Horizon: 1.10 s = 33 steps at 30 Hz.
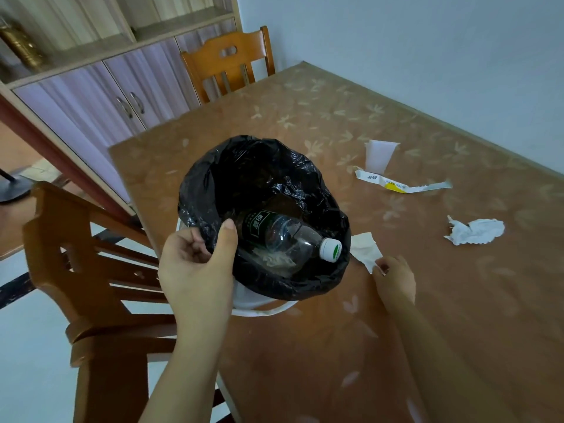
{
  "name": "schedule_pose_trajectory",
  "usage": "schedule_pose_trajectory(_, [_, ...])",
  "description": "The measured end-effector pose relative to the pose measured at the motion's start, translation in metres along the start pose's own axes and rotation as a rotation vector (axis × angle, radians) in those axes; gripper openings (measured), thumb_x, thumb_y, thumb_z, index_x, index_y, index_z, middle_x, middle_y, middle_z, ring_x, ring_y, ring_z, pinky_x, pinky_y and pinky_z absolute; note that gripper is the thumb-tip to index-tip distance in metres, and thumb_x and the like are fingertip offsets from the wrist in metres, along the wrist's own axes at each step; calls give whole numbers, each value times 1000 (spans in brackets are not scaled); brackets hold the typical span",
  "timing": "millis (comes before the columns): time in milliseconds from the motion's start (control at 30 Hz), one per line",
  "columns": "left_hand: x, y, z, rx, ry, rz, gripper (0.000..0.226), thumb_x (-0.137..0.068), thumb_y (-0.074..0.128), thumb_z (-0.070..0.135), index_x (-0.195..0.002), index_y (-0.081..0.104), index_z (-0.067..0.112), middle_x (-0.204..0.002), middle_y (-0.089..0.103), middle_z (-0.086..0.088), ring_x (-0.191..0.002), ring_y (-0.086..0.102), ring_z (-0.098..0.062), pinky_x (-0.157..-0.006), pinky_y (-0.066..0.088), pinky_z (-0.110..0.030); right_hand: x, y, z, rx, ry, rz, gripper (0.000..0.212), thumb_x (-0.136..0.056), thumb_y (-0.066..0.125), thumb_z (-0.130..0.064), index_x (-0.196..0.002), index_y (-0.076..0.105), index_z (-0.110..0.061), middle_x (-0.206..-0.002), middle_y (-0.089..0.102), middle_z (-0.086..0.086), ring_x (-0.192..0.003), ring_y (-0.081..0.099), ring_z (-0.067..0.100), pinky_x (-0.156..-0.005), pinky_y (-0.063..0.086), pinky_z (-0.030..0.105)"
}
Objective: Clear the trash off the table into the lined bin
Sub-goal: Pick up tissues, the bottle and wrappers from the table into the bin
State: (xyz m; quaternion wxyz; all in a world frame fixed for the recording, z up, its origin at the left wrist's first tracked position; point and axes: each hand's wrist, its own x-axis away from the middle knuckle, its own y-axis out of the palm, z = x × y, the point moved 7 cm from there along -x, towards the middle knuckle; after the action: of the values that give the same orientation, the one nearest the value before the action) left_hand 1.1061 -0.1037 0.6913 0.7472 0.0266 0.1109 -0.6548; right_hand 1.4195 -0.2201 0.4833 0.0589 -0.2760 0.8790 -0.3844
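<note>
A: Where's the bottle (285,239)?
B: In the bin (268,309), dark label unreadable. Left hand (195,267) grips the black liner (262,166).
A: Right hand (395,282)?
B: Pinching a tissue (364,248) at the bin's three o'clock.

Head-worn view, angled down, close over table (320,346) near corner.

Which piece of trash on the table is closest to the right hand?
The tissue beside the bin; the right hand pinches its corner. The others lie farther off.
</note>
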Motion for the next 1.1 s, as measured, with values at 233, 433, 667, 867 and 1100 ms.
schedule_pose_trajectory(233, [8,-13,-2,30,-30,-1,31,-78,68,26,-64,41,22,-61,36,4,-48,37,1,-49,36,-9,29,-34,-17,-200,31,84,8,-81,56,-9,-84,64,-7,-85,59,6,-78,53,20,-71,37,29])
schedule_pose_trajectory(433, [23,-30,6,34,-45,-31,36,-79,67,27,-63,36,19,-60,31,3,-46,33,-1,-48,32,-12,70,-104,-72,-285,-106,238,5,-81,62,-18,-82,65,-14,-80,60,-1,-71,53,11,-66,36,21])
schedule_pose_trajectory(667, [43,-68,19,65,-55,-51,36,-79,66,29,-63,36,19,-61,30,2,-42,32,0,-44,30,-9,138,-174,-121,-441,-165,358,8,-81,63,-19,-76,62,-25,-70,59,-14,-66,55,-1,-56,37,-3])
schedule_pose_trajectory(867, [63,-103,27,70,-75,-79,37,-77,67,34,-62,35,20,-59,32,2,-45,30,-7,-51,30,-25,187,-210,-160,-533,-246,399,4,-80,62,-15,-82,65,-17,-69,58,-8,-63,53,3,-57,44,7])
schedule_pose_trajectory(1100, [86,-121,48,90,-47,-125,40,-77,67,35,-61,33,20,-58,29,2,-52,28,-16,-53,31,-31,237,-217,-201,-560,-374,340,7,-78,63,-13,-78,66,-19,-68,59,-10,-57,49,-2,-53,38,3])
